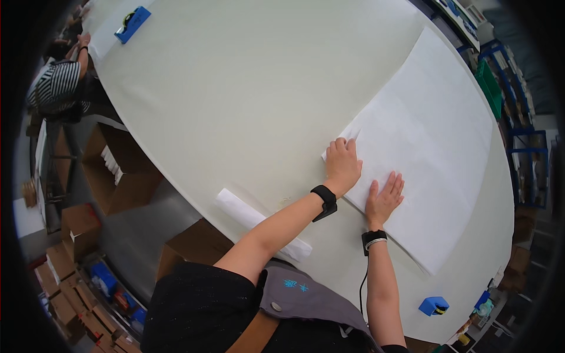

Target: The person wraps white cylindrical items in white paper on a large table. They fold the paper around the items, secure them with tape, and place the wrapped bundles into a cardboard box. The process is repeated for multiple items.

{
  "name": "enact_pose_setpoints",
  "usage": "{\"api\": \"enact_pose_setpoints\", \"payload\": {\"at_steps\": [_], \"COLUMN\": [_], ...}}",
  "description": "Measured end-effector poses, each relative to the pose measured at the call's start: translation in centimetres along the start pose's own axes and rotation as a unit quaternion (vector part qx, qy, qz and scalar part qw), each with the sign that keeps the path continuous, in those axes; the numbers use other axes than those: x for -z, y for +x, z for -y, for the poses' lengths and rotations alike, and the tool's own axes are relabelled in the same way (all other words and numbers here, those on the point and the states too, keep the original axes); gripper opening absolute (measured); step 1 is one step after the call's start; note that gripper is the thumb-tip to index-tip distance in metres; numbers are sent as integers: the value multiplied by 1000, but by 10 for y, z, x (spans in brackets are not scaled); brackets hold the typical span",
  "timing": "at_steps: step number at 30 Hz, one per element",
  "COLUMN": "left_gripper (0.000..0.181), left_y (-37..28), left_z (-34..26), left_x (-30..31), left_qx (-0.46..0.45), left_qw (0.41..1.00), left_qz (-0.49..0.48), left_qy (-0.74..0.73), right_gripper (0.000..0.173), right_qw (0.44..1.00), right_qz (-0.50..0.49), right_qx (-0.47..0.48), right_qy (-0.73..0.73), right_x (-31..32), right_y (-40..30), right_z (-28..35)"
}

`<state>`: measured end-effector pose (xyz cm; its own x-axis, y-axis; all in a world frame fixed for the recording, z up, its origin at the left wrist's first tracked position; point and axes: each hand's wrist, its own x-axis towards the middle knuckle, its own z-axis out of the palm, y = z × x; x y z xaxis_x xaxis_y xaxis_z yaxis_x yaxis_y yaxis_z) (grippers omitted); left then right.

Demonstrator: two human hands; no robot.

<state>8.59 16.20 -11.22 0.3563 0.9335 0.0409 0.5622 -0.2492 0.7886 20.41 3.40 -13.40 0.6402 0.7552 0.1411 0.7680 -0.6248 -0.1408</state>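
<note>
A broad stack of white sheets [423,145], apparently paper, lies flat on the pale table [247,110]. My left hand [343,165] is at the stack's left corner, its fingers curled over the lifted, creased edge; whether it pinches the sheet is hidden beneath the fingers. Flat on top of the stack, near its lower edge, rests my right hand [384,200] with fingers slightly spread. A white roll [240,207] lies near the table's front edge, partly covered by my left forearm.
A blue tape dispenser [132,24] stands at the far left, and a smaller blue one [434,306] at the lower right. A person in a striped top [62,84] is at the table's far left edge. Beside the table is an open cardboard box [126,189] with white rolls inside.
</note>
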Motion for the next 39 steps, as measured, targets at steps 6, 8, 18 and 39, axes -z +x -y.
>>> {"api": "enact_pose_setpoints", "payload": {"at_steps": [6, 8, 18, 39], "left_gripper": [60, 54, 47, 43], "left_y": [19, 28, 13, 23], "left_z": [-8, -6, -3, -7], "left_x": [-3, 9, -31, -16], "left_qx": [117, 163, -54, 0], "left_qw": [984, 963, 989, 998], "left_qz": [69, 170, -26, 17], "left_qy": [-112, -132, 134, 53], "right_gripper": [62, 63, 64, 64], "right_qw": [1000, 999, 1000, 999], "right_qz": [-12, -5, -22, -30], "right_qx": [-25, -29, -4, -7], "right_qy": [6, 11, 14, 29], "right_x": [5, 6, 9, 4], "right_y": [-8, -7, 2, -1], "right_z": [0, 7, 7, -1]}}
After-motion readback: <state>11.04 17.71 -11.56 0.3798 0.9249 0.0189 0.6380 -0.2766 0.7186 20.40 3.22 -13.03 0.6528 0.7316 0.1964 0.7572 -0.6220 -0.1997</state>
